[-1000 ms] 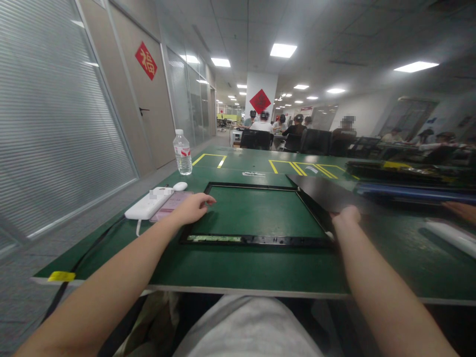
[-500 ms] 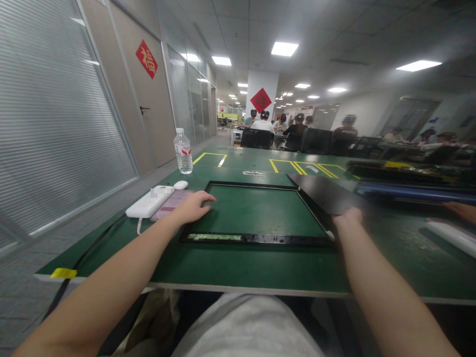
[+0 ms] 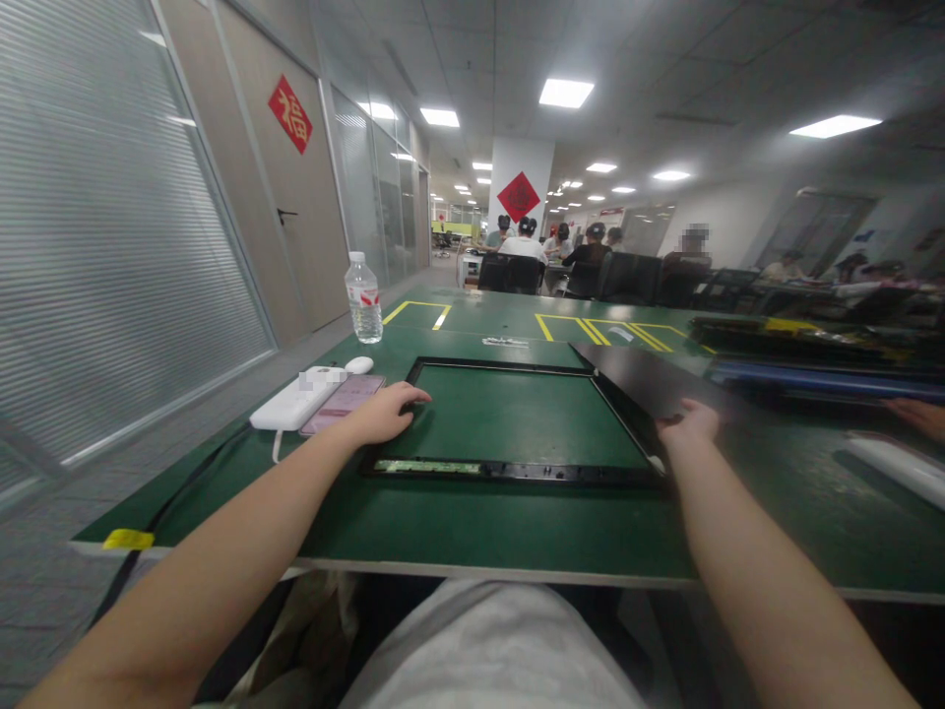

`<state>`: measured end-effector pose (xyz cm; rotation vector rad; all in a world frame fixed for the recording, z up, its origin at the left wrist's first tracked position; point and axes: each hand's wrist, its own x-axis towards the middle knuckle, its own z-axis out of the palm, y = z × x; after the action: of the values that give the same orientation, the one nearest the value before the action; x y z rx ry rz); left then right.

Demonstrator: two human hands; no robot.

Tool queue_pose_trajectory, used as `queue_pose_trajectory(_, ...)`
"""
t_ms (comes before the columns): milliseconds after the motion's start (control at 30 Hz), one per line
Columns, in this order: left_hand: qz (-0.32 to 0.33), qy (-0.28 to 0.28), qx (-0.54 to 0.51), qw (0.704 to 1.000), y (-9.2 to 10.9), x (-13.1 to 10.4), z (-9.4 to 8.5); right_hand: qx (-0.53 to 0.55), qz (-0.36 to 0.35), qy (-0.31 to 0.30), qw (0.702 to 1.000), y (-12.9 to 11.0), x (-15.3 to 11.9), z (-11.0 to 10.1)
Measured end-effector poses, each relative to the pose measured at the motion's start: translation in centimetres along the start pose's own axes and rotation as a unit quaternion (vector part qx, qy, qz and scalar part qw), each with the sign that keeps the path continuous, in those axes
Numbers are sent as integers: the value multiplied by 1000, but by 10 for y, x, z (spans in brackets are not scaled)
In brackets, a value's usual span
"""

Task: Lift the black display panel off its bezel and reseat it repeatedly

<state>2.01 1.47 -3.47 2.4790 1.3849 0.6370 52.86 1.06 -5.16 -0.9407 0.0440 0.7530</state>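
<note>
A rectangular black frame (image 3: 509, 366) lies on the green table, its centre showing bare tabletop. Its near bar carries a pale green strip (image 3: 424, 468) at the left. My left hand (image 3: 388, 411) rests across the frame's left bar, fingers stretched over the inner edge and thumb apart. A thin dark panel (image 3: 627, 379) stands tilted along the frame's right side, leaning outward. My right hand (image 3: 690, 425) is closed on this panel's near part; some of the fingers are hidden behind it.
Left of the frame are a white power strip (image 3: 299, 399), a phone (image 3: 344, 402), a white mouse-like object (image 3: 359, 365) and a water bottle (image 3: 364, 305). Blue-edged panels (image 3: 819, 380) lie at the right, near another person's hand (image 3: 915, 414). Yellow tape (image 3: 417, 303) marks the table's far part.
Hardly anything differs. The fingers of my right hand have shifted slightly on the dark panel, with one now showing raised. My left hand stays in place on the frame.
</note>
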Motion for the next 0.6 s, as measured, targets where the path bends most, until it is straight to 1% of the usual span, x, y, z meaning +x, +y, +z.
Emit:
queue_pose_trajectory(100, -2, -10, 2, 1000, 2, 0, 0, 22, 6, -60, 998, 0, -10, 3)
queue_pose_trajectory(167, -1, -13, -1, 1000, 2, 0, 0, 45, 5, -87, 995, 0, -15, 5)
queue_pose_trajectory(267, -2, -13, -8, 1000, 2, 0, 1, 76, -12, -109, 991, -2, -20, 8)
queue_pose_trajectory(400, -1, -7, -6, 1000, 0, 0, 1, 89, -45, -139, 985, -8, -27, 10)
queue_pose_trajectory(500, -5, 13, 5, 1000, -1, 1, 0, 95, -59, -148, 983, -15, -35, 12)
queue_pose_trajectory(600, -18, 45, 5, 999, -2, 3, -2, 99, -58, -161, 980, -20, -44, 15)
